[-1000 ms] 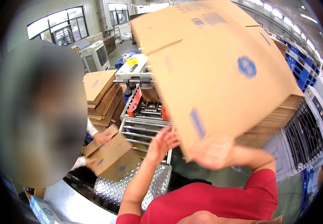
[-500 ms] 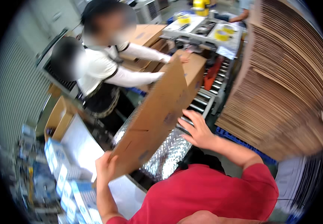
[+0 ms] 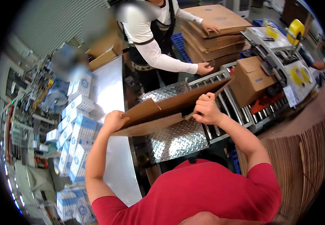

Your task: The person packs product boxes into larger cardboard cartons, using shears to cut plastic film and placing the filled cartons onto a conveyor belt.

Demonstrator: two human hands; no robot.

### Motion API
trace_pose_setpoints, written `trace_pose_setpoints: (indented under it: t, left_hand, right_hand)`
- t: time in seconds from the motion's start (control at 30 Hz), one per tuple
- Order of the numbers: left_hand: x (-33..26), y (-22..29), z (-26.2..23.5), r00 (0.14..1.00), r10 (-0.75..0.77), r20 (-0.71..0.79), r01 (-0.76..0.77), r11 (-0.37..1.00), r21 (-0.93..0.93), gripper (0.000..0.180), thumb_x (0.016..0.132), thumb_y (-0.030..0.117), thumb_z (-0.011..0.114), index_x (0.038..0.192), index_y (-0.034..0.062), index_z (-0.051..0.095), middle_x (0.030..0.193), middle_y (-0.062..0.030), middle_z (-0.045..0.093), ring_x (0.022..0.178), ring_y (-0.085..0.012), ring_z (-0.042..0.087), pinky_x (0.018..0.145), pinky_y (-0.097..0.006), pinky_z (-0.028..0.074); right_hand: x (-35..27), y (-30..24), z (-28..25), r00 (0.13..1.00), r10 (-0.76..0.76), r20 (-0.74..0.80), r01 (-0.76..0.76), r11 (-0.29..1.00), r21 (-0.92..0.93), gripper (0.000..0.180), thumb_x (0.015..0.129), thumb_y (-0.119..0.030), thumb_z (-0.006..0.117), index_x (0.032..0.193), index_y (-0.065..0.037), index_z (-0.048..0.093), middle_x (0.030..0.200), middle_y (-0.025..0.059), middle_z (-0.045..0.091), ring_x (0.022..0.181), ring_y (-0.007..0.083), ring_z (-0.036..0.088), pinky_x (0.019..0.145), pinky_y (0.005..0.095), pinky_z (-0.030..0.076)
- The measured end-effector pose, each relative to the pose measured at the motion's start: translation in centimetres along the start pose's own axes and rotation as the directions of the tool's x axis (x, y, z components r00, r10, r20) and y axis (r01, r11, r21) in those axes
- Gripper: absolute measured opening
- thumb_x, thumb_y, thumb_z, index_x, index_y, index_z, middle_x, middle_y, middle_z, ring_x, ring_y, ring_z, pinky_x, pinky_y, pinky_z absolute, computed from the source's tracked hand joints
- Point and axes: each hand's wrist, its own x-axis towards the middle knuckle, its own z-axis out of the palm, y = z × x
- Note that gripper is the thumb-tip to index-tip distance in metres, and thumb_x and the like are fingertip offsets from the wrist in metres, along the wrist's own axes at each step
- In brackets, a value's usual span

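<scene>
I hold a flattened brown cardboard box (image 3: 170, 107) over a diamond-plate metal surface (image 3: 175, 138). My left hand (image 3: 113, 120) grips its near left end. My right hand (image 3: 207, 108) is closed on its upper edge near the right end. The box is partly spread, its flaps angled apart. Across the surface a co-worker in a white top and dark apron (image 3: 151, 41) rests one hand on a stack of flat cartons (image 3: 211, 32) and reaches the other hand (image 3: 203, 68) toward the roller conveyor.
A roller conveyor (image 3: 233, 108) carries a made-up carton (image 3: 250, 80) into a tape-sealing machine (image 3: 282, 56). A tall pile of flat cardboard (image 3: 305, 153) stands at my right. Several small blue-and-white boxes (image 3: 78, 127) are stacked along a white table (image 3: 112, 86) on my left.
My view has swung left and down. The flat box has come down from a steep tilt to lie low over the metal surface, and its flaps have begun to spread.
</scene>
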Motion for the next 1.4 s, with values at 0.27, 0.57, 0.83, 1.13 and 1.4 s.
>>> trace_pose_setpoints:
  t: [0.27,0.57,0.83,1.13,1.4]
  left_hand:
    - [-4.6,0.8,2.1,0.892,-0.310,0.329,0.401,0.879,-0.257,0.045,0.082,0.032,0.051,0.104,-0.0074,0.049,0.089,-0.0278,0.059,0.083,-0.0351,0.061,0.072,-0.042,0.047]
    - [-11.6,-6.8,2.4,0.816,0.417,0.401,-0.084,0.771,-0.632,0.078,0.070,0.034,0.071,0.134,0.0079,0.034,0.138,-0.0155,0.032,0.127,-0.0297,0.031,0.103,-0.039,0.027]
    - [-2.5,-10.2,20.0,0.881,-0.392,-0.265,-0.158,0.283,-0.946,0.108,0.066,0.050,0.072,0.141,0.0084,0.006,0.144,-0.0183,0.016,0.130,-0.0306,0.024,0.102,-0.041,0.029]
    - [-1.2,-1.1,38.1,0.752,-0.287,0.594,0.607,-0.052,-0.793,0.071,0.085,0.055,0.042,0.130,-0.0006,0.038,0.127,-0.0159,0.045,0.113,-0.0241,0.046,0.095,-0.036,0.037]
    - [-6.0,12.7,9.0,0.884,0.462,-0.069,0.010,-0.167,-0.986,0.054,0.085,0.008,0.051,0.133,-0.0008,0.028,0.128,-0.0085,0.043,0.119,-0.0164,0.038,0.098,-0.032,0.032]
  right_hand:
    - [5.4,-6.8,5.5,0.849,-0.481,0.219,0.226,0.705,0.672,0.019,0.081,-0.026,0.052,0.087,-0.008,0.055,0.087,0.0081,0.051,0.087,0.0251,0.046,0.084,0.0402,0.031]
    - [9.4,-6.9,20.1,0.527,-0.591,0.611,0.500,0.797,0.340,0.053,0.081,-0.045,0.053,0.121,-0.010,0.048,0.134,0.0089,0.038,0.129,0.0260,0.028,0.106,0.0486,0.019]
    - [16.4,-4.5,10.5,0.618,0.319,0.718,-0.201,0.948,-0.248,0.061,0.083,-0.055,0.038,0.089,0.000,0.063,0.088,0.0200,0.063,0.086,0.0325,0.060,0.077,0.0435,0.046]
    - [-16.6,15.7,2.7,0.417,0.846,0.333,-0.908,0.403,0.114,0.054,0.090,-0.035,0.032,0.131,0.000,0.033,0.134,0.0169,0.037,0.122,0.0298,0.036,0.102,0.0365,0.028]
    - [-27.7,16.4,2.3,0.347,0.342,0.873,-0.553,-0.677,0.485,0.073,0.087,-0.057,0.037,0.139,-0.009,0.021,0.138,0.0146,0.033,0.123,0.0257,0.038,0.099,0.0387,0.032]
